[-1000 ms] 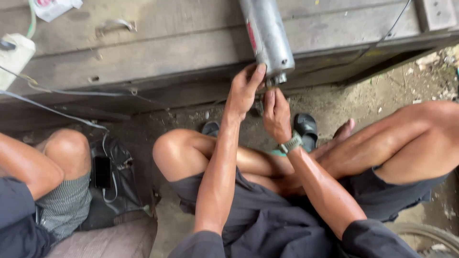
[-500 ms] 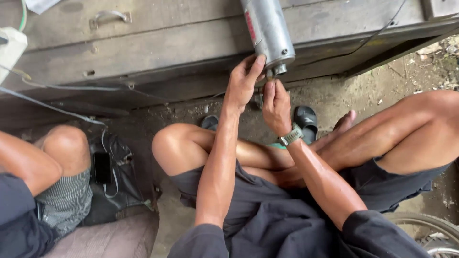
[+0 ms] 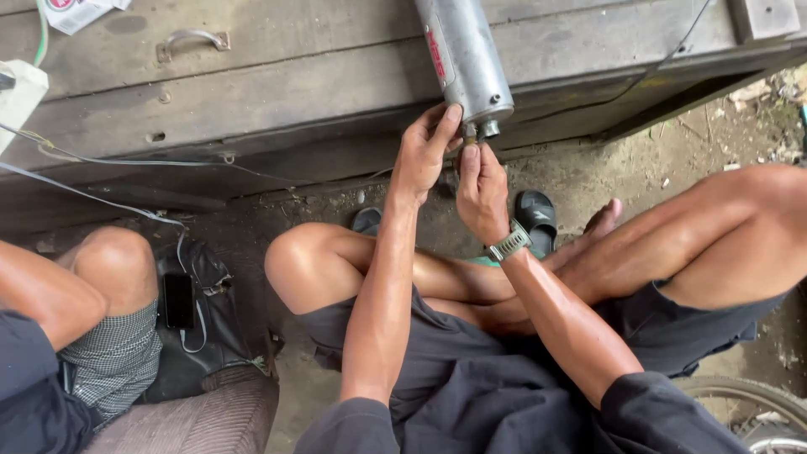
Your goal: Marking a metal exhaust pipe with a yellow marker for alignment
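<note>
The silver metal cylinder (image 3: 465, 55) lies slanted on the wooden surface (image 3: 277, 84), its lower end jutting past the edge. At that end, the left hand (image 3: 424, 151) has its fingertips curled against the cylinder's rim, while the right hand (image 3: 481, 189) pinches a small fitting (image 3: 471, 134) just below it. A wristwatch (image 3: 508, 244) sits on the right wrist. Black sandals (image 3: 536, 220) rest on the dirt floor (image 3: 639, 176). Another person's knee (image 3: 113, 261) is at the left, beside a black bag (image 3: 197, 319).

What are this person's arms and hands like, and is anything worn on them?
Both arms are bare and lean. The right hand has a wristwatch with a grey-green strap; the left hand wears nothing. Dark sleeves end near the elbows.
</note>
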